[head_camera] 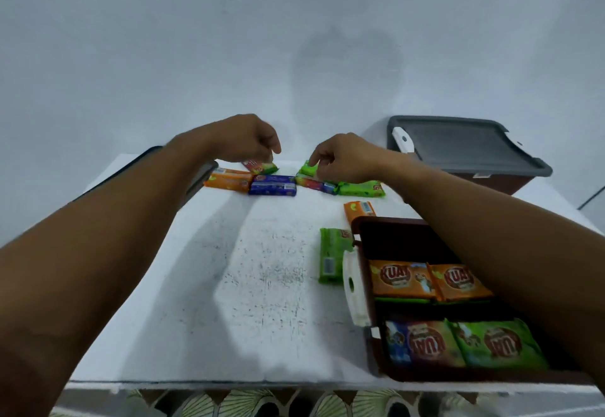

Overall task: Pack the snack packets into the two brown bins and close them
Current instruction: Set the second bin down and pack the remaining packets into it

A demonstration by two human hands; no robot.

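At the far side of the white table (pixel 255 285), my left hand (pixel 248 138) pinches a red and green snack packet (pixel 262 166). My right hand (pixel 340 158) pinches a green packet (pixel 307 169). Below them lie an orange packet (pixel 227 180), a blue packet (pixel 272 185), a multicoloured packet (pixel 316 184) and another green packet (pixel 360 188). An open brown bin (pixel 366 233) at the near right holds several packets in two rows. A green packet (pixel 331 256) and an orange packet (pixel 358 211) lie beside it. A second brown bin (pixel 491 180) at the back right is covered by a grey lid (pixel 465 144).
A grey lid (pixel 196 180) lies at the table's left edge, partly hidden by my left forearm. A white latch (pixel 353 289) hangs on the open bin's left side. A white wall stands behind the table. Patterned floor shows below the front edge.
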